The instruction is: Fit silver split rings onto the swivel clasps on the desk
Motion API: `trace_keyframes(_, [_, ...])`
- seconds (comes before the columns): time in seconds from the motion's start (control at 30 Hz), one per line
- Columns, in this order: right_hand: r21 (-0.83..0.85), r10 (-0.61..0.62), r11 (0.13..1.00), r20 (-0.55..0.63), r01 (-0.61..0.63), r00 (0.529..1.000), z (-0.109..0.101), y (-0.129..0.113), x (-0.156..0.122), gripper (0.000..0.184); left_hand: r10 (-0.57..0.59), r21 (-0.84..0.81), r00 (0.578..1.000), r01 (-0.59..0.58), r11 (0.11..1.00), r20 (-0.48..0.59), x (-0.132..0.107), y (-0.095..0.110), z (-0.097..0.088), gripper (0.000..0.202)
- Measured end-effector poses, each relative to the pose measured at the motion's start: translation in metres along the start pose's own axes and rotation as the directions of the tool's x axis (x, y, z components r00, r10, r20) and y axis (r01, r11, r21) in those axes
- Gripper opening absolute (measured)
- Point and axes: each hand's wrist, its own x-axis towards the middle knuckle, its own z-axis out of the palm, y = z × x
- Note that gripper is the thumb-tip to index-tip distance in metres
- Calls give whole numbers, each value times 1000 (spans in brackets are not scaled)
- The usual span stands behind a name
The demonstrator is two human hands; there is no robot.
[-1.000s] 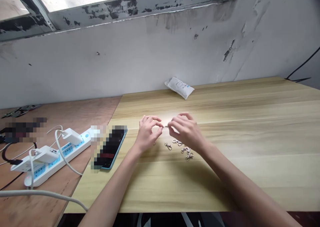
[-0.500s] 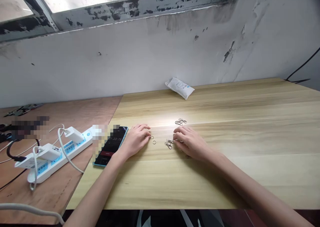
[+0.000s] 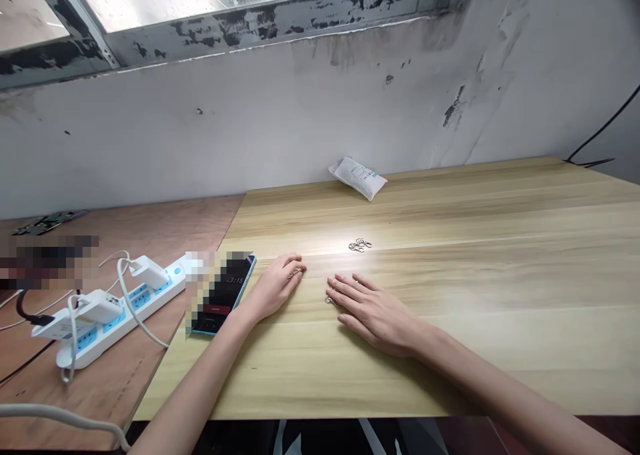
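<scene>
My right hand (image 3: 376,313) lies flat on the wooden table with its fingers spread. From under its fingertips peeks the end of a small metal clasp (image 3: 329,300); whatever else lies beneath the palm is hidden. My left hand (image 3: 274,285) rests to the left, fingers slightly bent and apart, over small metal rings (image 3: 296,272) that show between the fingers and thumb. Beyond both hands sits a little pile of metal lobster clasps (image 3: 360,245), touched by neither.
Left of my left hand lies a phone (image 3: 227,288) with a timer on its screen. A white power strip (image 3: 125,315) with plugs and cables stands on the reddish board (image 3: 150,241). A white packet (image 3: 358,177) leans near the wall (image 3: 280,128).
My right hand has shifted toward me, flattened and spread over the near clasps that lay in view. My left fingers now cover the rings more, including the loose one seen beside them.
</scene>
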Motion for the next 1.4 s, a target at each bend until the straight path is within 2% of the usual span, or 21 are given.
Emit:
trace_keyframes(0.13, [-14, -3, 1000, -46, 2, 999, -10, 19, -5, 55, 2, 15, 1000, -1, 1000, -19, -1, 0, -3, 24])
trace_keyframes(0.2, [-81, 91, 991, -132, -102, 987, -15, 40, -1, 48, 36, 46, 999, -35, 998, -35, 1, 5, -2, 21])
trace_keyframes(0.3, [-161, 260, 936, -287, -314, 922, -22, 76, 10, 35, 121, 96, 992, -117, 988, -37, 5, 16, 5, 17])
trace_keyframes(0.33, [-183, 273, 922, -322, -342, 907, -24, 86, 14, 32, 147, 104, 989, -143, 984, -31, 7, 21, 9, 14])
trace_keyframes(0.4, [-234, 235, 916, -348, -327, 907, -26, 98, 20, 24, 176, 100, 984, -173, 980, -19, 12, 31, 15, 11])
trace_keyframes(0.6, [-422, 115, 872, -318, -249, 941, -23, 95, 35, 22, 184, 45, 983, -185, 982, 12, 31, 44, 25, 13])
trace_keyframes(0.77, [-526, 70, 828, -245, -193, 967, -23, 93, 52, 26, 132, 3, 991, -132, 991, -35, 51, 37, 21, 12])
trace_keyframes(0.9, [-552, 38, 817, -234, -165, 971, -23, 91, 60, 26, 76, -48, 995, -79, 996, -65, 55, 30, 16, 10])
trace_keyframes(1.0, [-401, 98, 885, -335, -236, 937, -21, 85, 58, 24, 56, -75, 994, -63, 995, -89, 50, 25, 15, 9])
trace_keyframes(1.07, [-185, 175, 945, -414, -271, 893, -20, 80, 55, 21, 35, -111, 993, -48, 993, -111, 47, 23, 16, 9])
trace_keyframes(1.13, [63, 245, 968, -438, -242, 865, -20, 73, 52, 20, 3, -165, 991, -25, 986, -136, 45, 23, 16, 10])
trace_keyframes(1.2, [287, 299, 939, -403, -191, 865, -21, 66, 51, 21, -28, -224, 987, -9, 975, -161, 46, 26, 17, 14])
trace_keyframes(1.27, [476, 352, 864, -338, -163, 873, -22, 58, 51, 23, -49, -275, 981, -4, 961, -187, 47, 31, 16, 19])
trace_keyframes(1.4, [680, 406, 719, -240, -146, 882, -23, 46, 53, 27, -72, -335, 973, -6, 942, -220, 48, 40, 15, 12])
